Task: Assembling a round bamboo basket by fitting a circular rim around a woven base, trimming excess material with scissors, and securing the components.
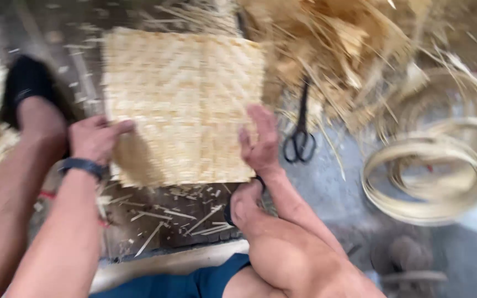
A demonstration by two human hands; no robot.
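Both hands grip the woven mat on the floor, the left hand [92, 138] pinching its left edge and the right hand [260, 140] spread on its right edge, positioning the mat [186, 105]; next, I think, needs a steady hold.

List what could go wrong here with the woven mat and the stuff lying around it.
1. The scissors lie on the floor just right of the right hand; a careless reach could meet the blades.
2. The woven mat has frayed strip ends along its edges, where the left hand grips it; splinters seem likely.
3. Loose offcuts litter the floor under the mat, near the person's bare knee; they could prick skin.
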